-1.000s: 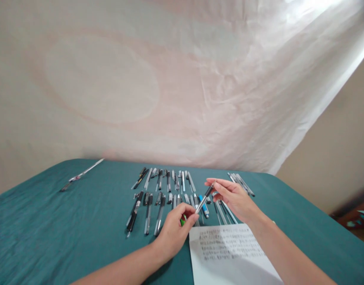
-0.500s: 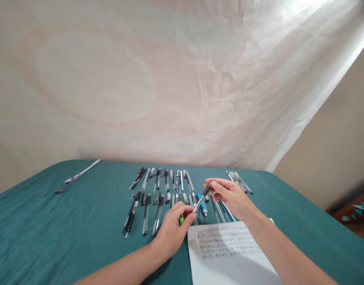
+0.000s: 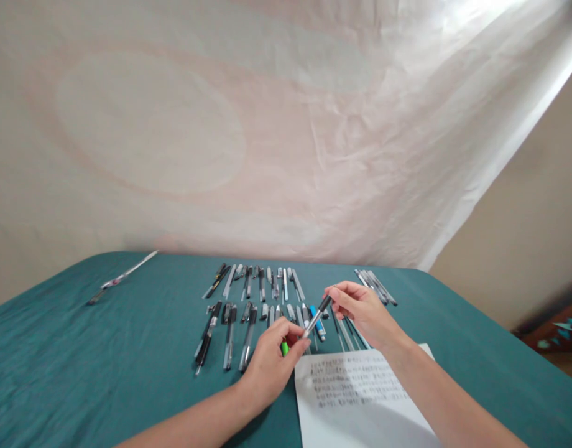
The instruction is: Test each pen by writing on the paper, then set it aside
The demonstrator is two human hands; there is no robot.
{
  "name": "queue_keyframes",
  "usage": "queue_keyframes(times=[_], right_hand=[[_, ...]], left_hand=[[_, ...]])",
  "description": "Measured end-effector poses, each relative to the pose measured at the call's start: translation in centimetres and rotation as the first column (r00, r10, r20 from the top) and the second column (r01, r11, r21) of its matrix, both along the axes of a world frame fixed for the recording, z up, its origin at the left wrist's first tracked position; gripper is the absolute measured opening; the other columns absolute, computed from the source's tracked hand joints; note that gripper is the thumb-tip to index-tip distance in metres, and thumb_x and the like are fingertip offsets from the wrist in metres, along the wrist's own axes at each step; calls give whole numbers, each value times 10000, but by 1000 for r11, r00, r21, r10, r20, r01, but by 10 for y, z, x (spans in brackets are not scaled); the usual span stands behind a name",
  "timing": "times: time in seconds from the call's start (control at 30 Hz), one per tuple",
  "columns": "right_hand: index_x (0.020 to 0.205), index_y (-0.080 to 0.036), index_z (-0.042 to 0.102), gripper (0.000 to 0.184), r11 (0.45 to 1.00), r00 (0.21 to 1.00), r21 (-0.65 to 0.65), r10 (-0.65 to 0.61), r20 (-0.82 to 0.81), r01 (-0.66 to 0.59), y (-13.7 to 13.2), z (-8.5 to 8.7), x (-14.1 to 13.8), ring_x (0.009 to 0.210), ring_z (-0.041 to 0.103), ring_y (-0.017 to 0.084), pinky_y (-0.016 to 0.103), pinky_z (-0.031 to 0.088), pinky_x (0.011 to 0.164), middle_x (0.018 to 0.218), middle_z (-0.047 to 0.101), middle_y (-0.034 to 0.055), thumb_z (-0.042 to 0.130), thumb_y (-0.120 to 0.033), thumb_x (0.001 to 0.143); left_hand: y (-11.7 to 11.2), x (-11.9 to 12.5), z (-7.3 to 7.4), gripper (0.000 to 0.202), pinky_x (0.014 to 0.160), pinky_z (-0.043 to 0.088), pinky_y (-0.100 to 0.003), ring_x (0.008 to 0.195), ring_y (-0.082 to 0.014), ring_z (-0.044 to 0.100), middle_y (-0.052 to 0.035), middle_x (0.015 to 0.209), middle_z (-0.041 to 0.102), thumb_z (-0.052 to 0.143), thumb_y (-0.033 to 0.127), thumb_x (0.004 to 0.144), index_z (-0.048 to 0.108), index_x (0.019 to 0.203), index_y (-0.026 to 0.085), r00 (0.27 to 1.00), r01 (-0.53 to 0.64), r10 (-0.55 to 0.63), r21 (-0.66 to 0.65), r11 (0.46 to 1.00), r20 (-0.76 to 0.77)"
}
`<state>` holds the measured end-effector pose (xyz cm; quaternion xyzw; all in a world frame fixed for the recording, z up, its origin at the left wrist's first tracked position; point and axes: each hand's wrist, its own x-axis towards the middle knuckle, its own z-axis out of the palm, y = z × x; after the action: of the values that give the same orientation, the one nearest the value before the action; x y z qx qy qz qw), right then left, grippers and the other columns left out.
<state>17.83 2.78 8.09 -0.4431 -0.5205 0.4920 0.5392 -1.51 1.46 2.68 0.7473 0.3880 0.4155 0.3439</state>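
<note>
held pen (image 3: 318,315): hanging between both hands, long axis running 7 to 1 o'clock, so neither's really sitting nearer
left hand (image 3: 273,358): thumb and finger pinching its 7 o'clock end
right hand (image 3: 358,306): fingertips pinching the 1 o'clock end
pen look: showing clear-greyish barrel, black top
paper (image 3: 355,404): lying toward 5 o'clock

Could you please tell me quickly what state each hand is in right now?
Left hand: closed, pinching the clear end of a pen.
Right hand: closed, pinching the same pen's dark end.
</note>
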Motion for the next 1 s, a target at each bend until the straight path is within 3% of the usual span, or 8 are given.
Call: queue_keyframes(times=[0.07,0.23,0.3,0.5,0.7,0.9,1.0], right_hand=[[728,-152,666,210,1000,1000,-10,-16,0,16,0,0,0,505,478,73,193,399,466,599,595,-2,695,-358,699],[984,-196,663,324,996,995,-10,87,-54,-87,-4,3,-5,623,542,106,222,437,491,995,641,74,639,-407,739],[963,-193,676,316,998,997,5,68,-43,-67,-4,3,-6,609,536,104,219,426,478,960,649,68,644,-408,732],[758,-150,704,243,998,999,-26,-52,5,52,-3,2,-4,514,476,78,202,392,461,603,598,4,721,-371,657],[970,-209,681,277,996,991,4,89,-98,-89,-5,2,-6,623,541,102,214,429,479,967,640,59,628,-381,758],[839,-167,705,223,999,1000,33,-1,-21,1,-3,-1,-6,554,495,82,196,404,458,800,665,51,670,-354,724],[860,-159,694,252,1000,1000,15,5,-25,-5,-3,-1,-6,568,495,87,199,414,464,849,656,61,660,-372,729]], left_hand=[[0,0,-1,100,642,392,-243,671,-143,501,0,711,528,523,238,799,583,742,180,1000,-7,7,-2,1000,0],[0,0,0,105,642,395,-242,669,-142,509,0,714,529,515,235,803,575,738,178,1000,-8,8,-14,1000,5],[1,0,0,95,641,390,-239,665,-138,510,5,709,524,522,229,798,572,737,176,1000,-16,16,-10,1000,8],[1,1,-2,78,624,380,-237,660,-136,507,9,701,519,544,218,783,570,726,172,999,-33,33,1,999,-6],[0,0,-1,88,628,387,-242,655,-136,509,7,700,516,531,218,791,561,725,170,999,-36,36,-4,999,8],[-1,1,-2,82,625,384,-238,664,-135,509,8,711,513,537,216,788,545,722,169,1000,-27,27,-20,999,0],[-2,2,0,97,626,383,-238,665,-135,507,7,712,507,524,223,799,546,723,166,1000,-26,26,-30,999,1]])
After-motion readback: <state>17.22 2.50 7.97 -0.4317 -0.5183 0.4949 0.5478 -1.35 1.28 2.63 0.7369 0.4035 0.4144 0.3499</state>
